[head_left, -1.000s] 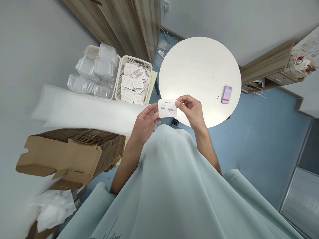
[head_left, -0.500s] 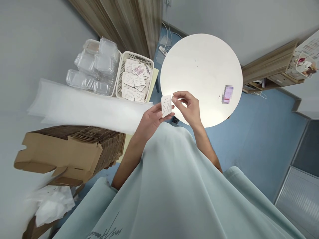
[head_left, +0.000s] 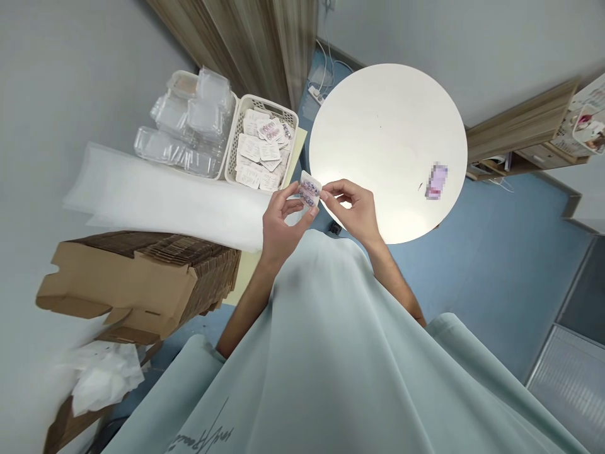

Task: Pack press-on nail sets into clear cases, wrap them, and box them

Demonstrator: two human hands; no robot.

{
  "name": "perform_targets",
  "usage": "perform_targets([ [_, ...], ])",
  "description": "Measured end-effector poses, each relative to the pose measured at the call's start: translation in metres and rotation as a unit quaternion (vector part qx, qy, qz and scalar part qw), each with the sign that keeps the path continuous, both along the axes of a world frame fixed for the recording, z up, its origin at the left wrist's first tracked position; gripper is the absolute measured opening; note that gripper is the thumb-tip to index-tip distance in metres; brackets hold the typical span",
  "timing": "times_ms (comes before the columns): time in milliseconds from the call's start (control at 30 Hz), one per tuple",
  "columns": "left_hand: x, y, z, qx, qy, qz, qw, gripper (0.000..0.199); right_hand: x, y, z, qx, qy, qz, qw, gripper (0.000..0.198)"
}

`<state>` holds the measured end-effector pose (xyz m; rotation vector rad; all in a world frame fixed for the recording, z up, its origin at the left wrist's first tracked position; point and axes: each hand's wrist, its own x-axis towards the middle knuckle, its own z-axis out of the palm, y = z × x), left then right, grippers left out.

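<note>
A small white card (head_left: 310, 190) with rows of shiny purple and pink pieces on its face is held up between my hands, near the left edge of the round table. My left hand (head_left: 282, 228) grips it by the edges, with the thumb at the bottom and the forefinger at the left side. At the card's right edge, the thumb and forefinger of my right hand (head_left: 352, 208) pinch it. To the left, a white perforated basket (head_left: 230, 151) holds many similar cards (head_left: 256, 148), most with the printed side up.
A blurred-out purple item (head_left: 437, 181) lies on the white round table (head_left: 387, 113). Left of the basket are clear plastic boxes (head_left: 189, 120), white sheets (head_left: 174, 205) and folded brown cartons (head_left: 127, 284). Cables and a power strip (head_left: 316, 94) lie on the floor behind.
The card has been turned over: its printed back showed before, and its side with purple pieces shows now. My left fingers have shifted to its edges. The view has moved slightly.
</note>
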<state>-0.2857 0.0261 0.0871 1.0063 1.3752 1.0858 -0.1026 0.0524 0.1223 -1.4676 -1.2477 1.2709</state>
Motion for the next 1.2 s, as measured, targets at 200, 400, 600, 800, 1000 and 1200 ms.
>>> perform_targets([
  [200,-0.001,0.002,0.007,0.006,0.001,0.018,1.000,0.059,0.012,0.003,-0.009,-0.018,0.021,-0.017,0.999,0.050],
  [400,-0.007,0.003,0.007,-0.016,-0.055,0.055,0.997,0.052,0.027,0.003,-0.012,-0.041,0.062,0.012,0.997,0.057],
  [600,-0.004,0.003,0.006,-0.029,-0.069,0.056,0.996,0.058,0.027,-0.002,-0.016,-0.037,0.065,0.012,0.997,0.059],
  [800,-0.001,0.002,0.008,-0.041,-0.066,0.048,0.996,0.059,0.025,-0.002,-0.015,-0.034,0.054,-0.009,0.998,0.064],
  [1000,-0.005,0.004,-0.004,-0.057,-0.068,0.012,0.996,0.056,0.025,-0.005,-0.018,-0.027,0.045,-0.010,0.999,0.062],
  [1200,-0.009,0.005,-0.012,-0.074,-0.072,0.005,0.995,0.059,0.021,-0.013,-0.017,-0.029,0.072,-0.004,0.997,0.060],
])
